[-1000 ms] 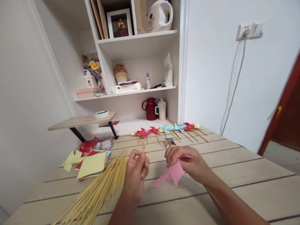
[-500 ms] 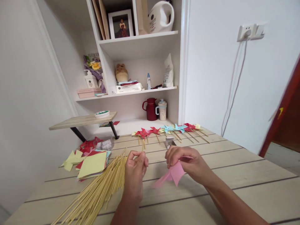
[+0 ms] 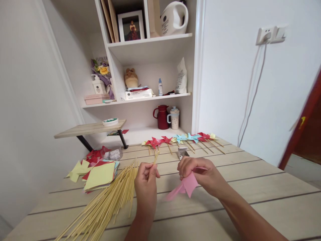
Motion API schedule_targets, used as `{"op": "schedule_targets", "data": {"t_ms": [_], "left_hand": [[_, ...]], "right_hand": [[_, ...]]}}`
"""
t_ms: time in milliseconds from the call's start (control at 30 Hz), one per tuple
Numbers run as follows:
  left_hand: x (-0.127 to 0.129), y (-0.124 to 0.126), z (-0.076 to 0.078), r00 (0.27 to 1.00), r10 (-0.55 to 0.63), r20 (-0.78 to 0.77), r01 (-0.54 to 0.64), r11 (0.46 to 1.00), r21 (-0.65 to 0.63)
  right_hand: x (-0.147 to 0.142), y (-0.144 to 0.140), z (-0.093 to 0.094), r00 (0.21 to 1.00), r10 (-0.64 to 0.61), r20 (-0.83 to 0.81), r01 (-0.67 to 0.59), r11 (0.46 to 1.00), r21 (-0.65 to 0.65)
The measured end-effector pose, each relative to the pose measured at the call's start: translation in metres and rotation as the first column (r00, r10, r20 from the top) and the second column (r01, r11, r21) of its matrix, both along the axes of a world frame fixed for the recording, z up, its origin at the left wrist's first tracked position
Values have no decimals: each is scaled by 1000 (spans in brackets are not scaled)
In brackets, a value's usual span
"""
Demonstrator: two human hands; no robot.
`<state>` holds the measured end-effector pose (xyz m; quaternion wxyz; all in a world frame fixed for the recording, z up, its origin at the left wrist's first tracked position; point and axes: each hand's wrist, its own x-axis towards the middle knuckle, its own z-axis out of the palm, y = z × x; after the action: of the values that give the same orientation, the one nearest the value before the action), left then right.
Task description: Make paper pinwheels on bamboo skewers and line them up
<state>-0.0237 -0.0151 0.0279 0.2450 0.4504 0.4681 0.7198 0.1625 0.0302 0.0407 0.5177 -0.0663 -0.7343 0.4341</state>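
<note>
Stick point(image 3: 155, 157) above the fingers point(image 3: 152, 172) of the left hand point(image 3: 146, 180): nearly upright a second ago, it now leans toward the right hand point(image 3: 207, 175); the left forearm point(image 3: 142, 222), below the fingers, stands steeper.

Beyond a pale, dark-lined plank table point(image 3: 250, 180) with a small black-legged riser point(image 3: 82, 130) at its far left, white open shelving point(image 3: 150, 55) stood, while a white wall point(image 3: 225, 83) with a socket point(image 3: 265, 35), a reddish-brown door frame point(image 3: 294, 140) and pale floor point(image 3: 304, 167) lay to the right.
</note>
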Motion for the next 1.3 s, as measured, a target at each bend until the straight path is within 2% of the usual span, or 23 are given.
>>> {"op": "schedule_targets", "data": {"t_ms": [200, 300, 400, 500, 600, 700, 867, 1300], "left_hand": [[-1, 2, -3, 998, 30, -55, -30, 1000, -1], [-2, 3, -9, 987, 29, -155, -27, 1000, 12], [0, 1, -15, 951, 57, -303, -33, 996, 83], [2, -2, -18, 904, 144, -402, -77, 981, 179], [2, -4, -19, 845, 250, -473, -115, 948, 296], [0, -5, -18, 782, 312, -540, -89, 913, 399], [2, -7, -15, 734, 340, -588, -18, 875, 484], [7, -15, -2, 612, 468, -638, 0, 806, 592]], "right_hand": [[0, 0, 0, 1000, 3, 1, -3, 1000, 6], [-1, -2, 2, 1000, -21, -12, 22, 998, 54], [-2, -5, 6, 994, -102, -49, 108, 983, 150], [-2, -7, 9, 977, -193, -85, 209, 941, 265], [-2, -9, 10, 966, -233, -111, 257, 902, 347], [-2, -9, 11, 957, -260, -131, 290, 877, 382], [-2, -9, 10, 944, -301, -133, 329, 850, 411], [-1, -11, 12, 936, -329, -128, 351, 835, 424]]}}
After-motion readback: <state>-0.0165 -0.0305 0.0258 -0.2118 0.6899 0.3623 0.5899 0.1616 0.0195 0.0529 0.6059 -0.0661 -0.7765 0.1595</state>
